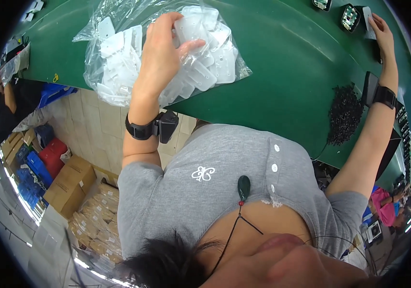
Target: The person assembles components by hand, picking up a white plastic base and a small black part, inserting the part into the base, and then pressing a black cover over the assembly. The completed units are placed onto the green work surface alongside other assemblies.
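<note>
My left hand (160, 57) reaches into a clear plastic bag (95, 36) heaped with thin white plastic plates (222, 65). Its thumb and fingers close about the edge of one white plate (188, 29) near the top of the heap. Far off at the upper right, my right hand (383, 34) pinches a flat pale piece (368, 23) by its edge. Just left of that piece lies a black housing (350, 18) with a green circuit board inside. A second such housing (321, 4) is partly cut off by the view's rim.
A pile of small black parts (345, 114) lies on the green table (272, 81), by my right forearm. Several black pieces (402, 122) form a row along the right. Another person's arm (9, 98) shows at far left, above cardboard boxes (69, 186) on the floor.
</note>
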`<action>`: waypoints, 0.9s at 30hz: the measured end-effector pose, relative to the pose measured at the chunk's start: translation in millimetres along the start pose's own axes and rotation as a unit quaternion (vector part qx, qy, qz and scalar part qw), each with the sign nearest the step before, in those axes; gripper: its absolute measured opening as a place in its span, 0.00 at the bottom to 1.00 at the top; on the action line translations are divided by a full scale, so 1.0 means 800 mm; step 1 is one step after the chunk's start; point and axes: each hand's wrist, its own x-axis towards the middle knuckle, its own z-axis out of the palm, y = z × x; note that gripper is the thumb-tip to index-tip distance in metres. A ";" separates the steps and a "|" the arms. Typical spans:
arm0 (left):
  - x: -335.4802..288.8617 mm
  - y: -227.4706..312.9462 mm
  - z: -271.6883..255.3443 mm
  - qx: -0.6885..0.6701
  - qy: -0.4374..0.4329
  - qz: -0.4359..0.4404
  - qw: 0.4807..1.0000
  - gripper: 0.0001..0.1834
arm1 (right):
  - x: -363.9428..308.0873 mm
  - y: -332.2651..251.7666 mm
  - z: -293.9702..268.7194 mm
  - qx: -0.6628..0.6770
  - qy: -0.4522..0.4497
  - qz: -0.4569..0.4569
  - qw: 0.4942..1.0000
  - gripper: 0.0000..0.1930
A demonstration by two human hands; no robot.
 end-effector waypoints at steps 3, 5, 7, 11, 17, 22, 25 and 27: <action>-0.002 0.012 0.001 -0.009 0.008 -0.046 0.999 0.30 | -0.093 -0.102 0.040 -0.111 0.161 -0.104 0.975 0.19; -0.002 0.013 0.003 0.025 0.085 0.019 0.996 0.31 | -0.160 -0.170 0.056 -0.064 0.171 -0.168 0.969 0.16; -0.003 0.013 0.005 -0.007 0.082 0.030 0.996 0.30 | -0.191 -0.159 0.063 0.004 0.195 -0.219 0.956 0.13; -0.003 0.031 0.009 -0.222 0.162 -0.022 0.961 0.25 | -0.267 -0.119 0.069 0.022 0.203 -0.124 0.971 0.14; -0.014 0.069 0.006 -0.391 0.079 -0.089 0.913 0.21 | -0.339 -0.087 0.082 -0.092 0.222 -0.079 0.968 0.08; -0.010 0.095 0.045 -0.398 -0.075 -0.015 0.914 0.13 | -0.346 -0.096 0.099 -0.196 0.166 -0.048 0.965 0.08; -0.015 0.101 0.069 -0.374 -0.146 -0.001 0.916 0.14 | -0.344 -0.095 0.101 -0.230 0.167 -0.064 0.957 0.07; -0.017 0.098 0.084 -0.364 -0.165 0.011 0.917 0.15 | -0.344 -0.095 0.103 -0.228 0.168 -0.070 0.957 0.07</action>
